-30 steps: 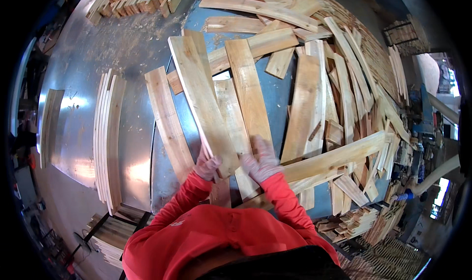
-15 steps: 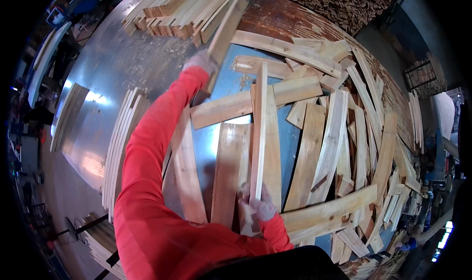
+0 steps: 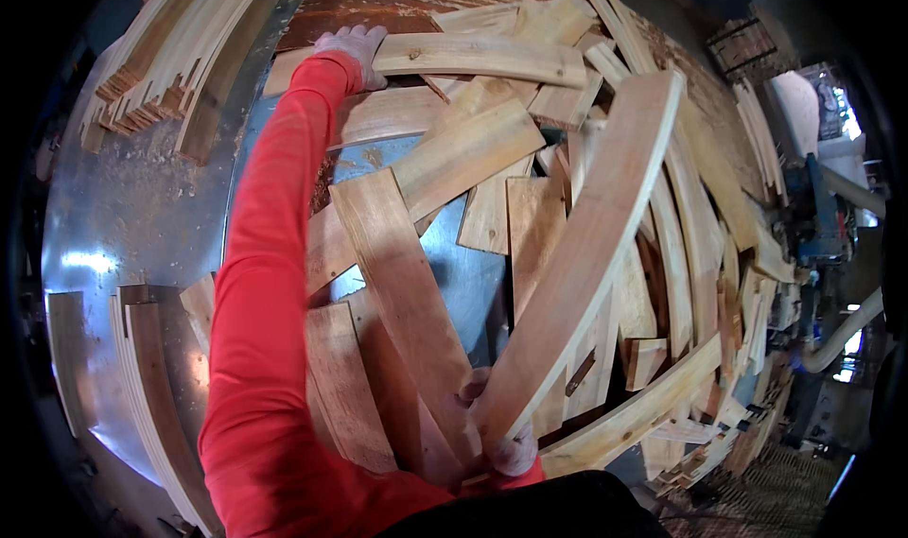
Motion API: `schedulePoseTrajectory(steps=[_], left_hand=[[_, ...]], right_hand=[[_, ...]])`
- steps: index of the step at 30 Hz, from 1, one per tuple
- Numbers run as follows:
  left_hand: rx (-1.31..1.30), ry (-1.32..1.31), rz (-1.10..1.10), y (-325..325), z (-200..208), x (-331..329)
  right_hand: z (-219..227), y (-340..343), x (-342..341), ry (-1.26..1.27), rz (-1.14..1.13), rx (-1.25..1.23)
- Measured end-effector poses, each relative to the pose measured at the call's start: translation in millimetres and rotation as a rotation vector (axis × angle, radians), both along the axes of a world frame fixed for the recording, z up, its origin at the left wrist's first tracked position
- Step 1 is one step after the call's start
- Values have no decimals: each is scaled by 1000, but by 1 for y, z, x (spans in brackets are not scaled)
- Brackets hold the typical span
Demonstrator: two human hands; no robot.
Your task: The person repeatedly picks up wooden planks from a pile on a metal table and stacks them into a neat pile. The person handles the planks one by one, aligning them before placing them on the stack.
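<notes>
At lower centre, the gloved right hand is gripping a long, flat brown wooden plank by its end, seemingly freeing the gloved left hand, which is spanning a yellowish wooden board at upper left; whether it is clasping, I cannot tell.

metal tabletop, left, shiny | sawdust scattered on it | blue machinery, far right | pale hose below

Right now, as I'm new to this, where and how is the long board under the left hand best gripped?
Probably toward its left end, where the left hand lies, from above: the long board rests broad face up atop others, none seen crossing it, so a grip across its width seems feasible.
</notes>
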State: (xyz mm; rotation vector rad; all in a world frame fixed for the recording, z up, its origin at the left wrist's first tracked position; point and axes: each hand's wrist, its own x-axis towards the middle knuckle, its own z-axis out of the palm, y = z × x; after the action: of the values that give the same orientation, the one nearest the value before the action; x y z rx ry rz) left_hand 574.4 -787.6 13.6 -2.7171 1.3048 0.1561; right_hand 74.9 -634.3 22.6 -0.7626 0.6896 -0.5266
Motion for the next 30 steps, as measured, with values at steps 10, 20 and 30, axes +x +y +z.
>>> schedulePoseTrajectory(steps=[10, 20, 30], left_hand=[[-27, 143, -20, 13, 56, -182], [-381, 749, 9, 150, 107, -223], [-928, 1504, 888, 445, -20, -371]], right_hand=[[-15, 3, -28, -178, 30, 39], [23, 15, -38, -137, 103, -104], [-16, 96, -51, 529, 556, -1463]])
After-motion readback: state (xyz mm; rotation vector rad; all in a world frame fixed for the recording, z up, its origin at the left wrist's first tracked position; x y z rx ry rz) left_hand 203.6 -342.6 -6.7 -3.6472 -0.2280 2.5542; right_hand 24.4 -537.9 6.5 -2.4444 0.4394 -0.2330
